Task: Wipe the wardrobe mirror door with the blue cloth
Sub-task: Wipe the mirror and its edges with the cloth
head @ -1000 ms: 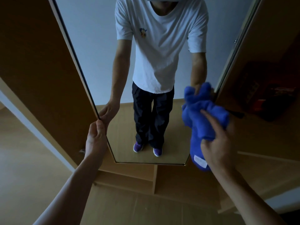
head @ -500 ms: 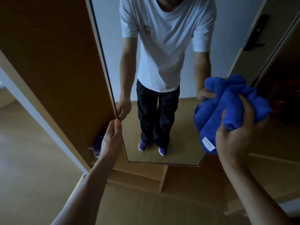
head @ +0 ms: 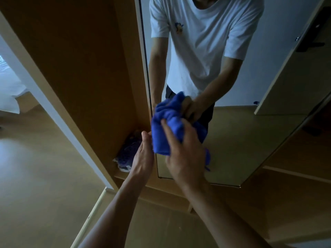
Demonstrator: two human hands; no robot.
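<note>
Cloth first: the blue cloth [head: 165,127] sat bunched against the lower left part of the mirror door [head: 238,140], close to its left edge. On my feed the right hand [head: 185,153] held it there, forefinger stretched up across the folds while the other fingers sank into the fabric, where I could not count them. A tail of the cloth hung down behind that hand, mostly hidden by it. The left hand [head: 143,154] stood edge-on just beside the cloth at the door's edge, fingers [head: 145,140] straight and close together. Whether their tips touched the cloth or the frame I could not tell (the view was dim and a little smeared). Behind that hand, low against the wooden wardrobe panel [head: 80,68], lay a purplish bundle [head: 128,149] in something like clear wrap, half covered by the wrist, and I could not make out what it was. The glass gave back a white T-shirt [head: 206,43], cut off at the top of the frame, and both forearms meeting at the cloth. A dark handle [head: 311,38] showed in the reflection at upper right, partly cropped. Pale bedding [head: 9,90] was clipped by the left border above the wooden floor [head: 35,176].
</note>
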